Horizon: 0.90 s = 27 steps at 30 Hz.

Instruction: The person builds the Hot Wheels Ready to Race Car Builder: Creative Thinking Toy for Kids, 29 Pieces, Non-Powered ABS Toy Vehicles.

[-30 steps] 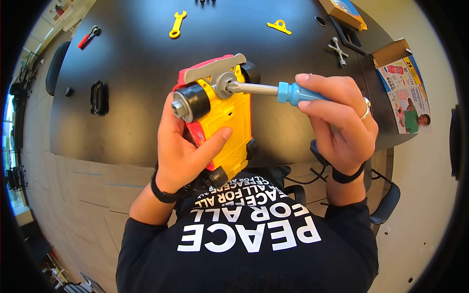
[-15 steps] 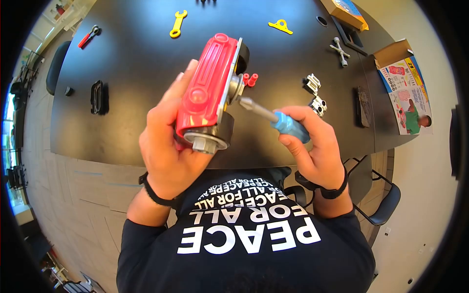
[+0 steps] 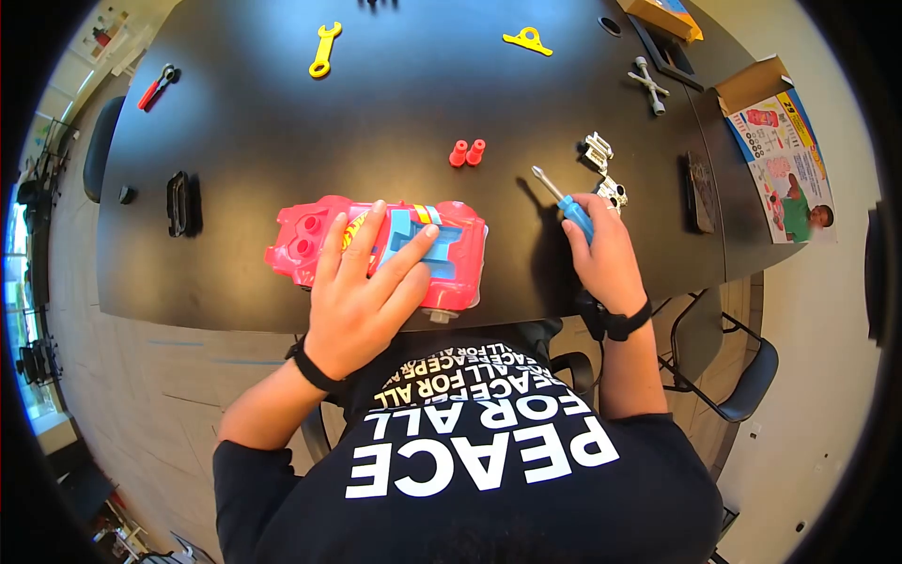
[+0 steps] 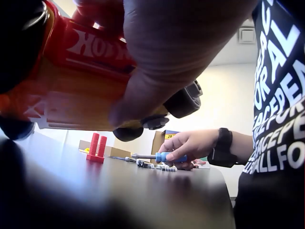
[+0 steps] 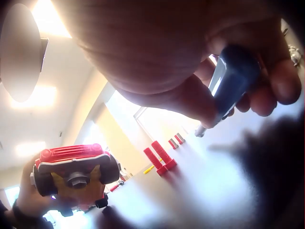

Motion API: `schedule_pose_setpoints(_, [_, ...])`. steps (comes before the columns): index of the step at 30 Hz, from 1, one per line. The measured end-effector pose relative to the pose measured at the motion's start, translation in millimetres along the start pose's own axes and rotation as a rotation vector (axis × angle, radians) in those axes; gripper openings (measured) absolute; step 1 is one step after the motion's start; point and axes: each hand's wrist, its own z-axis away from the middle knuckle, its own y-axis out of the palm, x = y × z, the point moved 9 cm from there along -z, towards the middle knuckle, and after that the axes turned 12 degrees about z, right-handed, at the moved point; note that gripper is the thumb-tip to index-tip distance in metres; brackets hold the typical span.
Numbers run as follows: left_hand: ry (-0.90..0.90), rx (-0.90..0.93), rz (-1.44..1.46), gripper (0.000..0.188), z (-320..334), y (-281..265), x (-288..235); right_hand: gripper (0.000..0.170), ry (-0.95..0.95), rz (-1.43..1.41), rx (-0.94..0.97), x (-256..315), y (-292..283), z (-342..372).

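Observation:
The red toy car [image 3: 324,211] is upright in the head view, its nose end to the right and blue seats showing. My left hand [image 3: 362,305] grips it from above, fingers over the side and cabin; the left wrist view shows the thumb under its yellow base [image 4: 76,100]. A grey bolt head is on the underside near one end in the right wrist view [image 5: 77,180]. My right hand [image 3: 609,258] holds the blue-handled screwdriver [image 3: 576,218], its tip pointing up and left, away from the car. Two red bolts [image 3: 467,153] stand between the hands, farther back.
Silvery engine-like parts [image 3: 601,155] lie just beyond my right hand. Farther off are a yellow wrench [image 3: 325,51], a yellow piece [image 3: 528,40], a grey cross wrench [image 3: 649,86] and a red-handled ratchet [image 3: 157,86]. Dark trays [image 3: 178,204] and a printed box [image 3: 780,164] flank them.
The car has turned from its underside showing to top up and come down toward the table's near edge. My right hand has drawn the screwdriver away from the bolt, to the right.

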Motion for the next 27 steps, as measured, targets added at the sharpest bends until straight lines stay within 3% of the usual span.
schedule_pose_setpoints(5, [-0.072,-0.048,-0.043,0.008,-11,18,-1,0.024,0.013,0.086,-0.045,4,15,-19])
schedule_pose_setpoints(7, [-0.085,-0.061,-0.068,0.008,-14,23,0,0.023,-0.025,0.263,-0.051,7,18,-29])
schedule_pose_setpoints(14, [-0.132,0.009,-0.091,0.007,-24,43,-4,0.028,0.061,0.137,-0.053,-2,28,-44])
schedule_pose_setpoints(19, [-0.133,0.033,-0.062,0.008,-31,53,-10,0.037,0.118,0.108,-0.115,-1,5,-38])
schedule_pose_setpoints(21, [-0.121,0.040,-0.061,0.011,-34,56,-13,0.039,0.095,0.165,-0.255,-19,-26,-35])
schedule_pose_setpoints(25, [-0.112,0.043,-0.025,0.015,-40,65,-16,0.042,0.188,0.210,-0.166,-61,-50,-33])
schedule_pose_setpoints(27, [-0.110,0.068,-0.002,0.022,-43,69,-16,0.044,0.045,0.120,-0.115,-75,-36,-33])
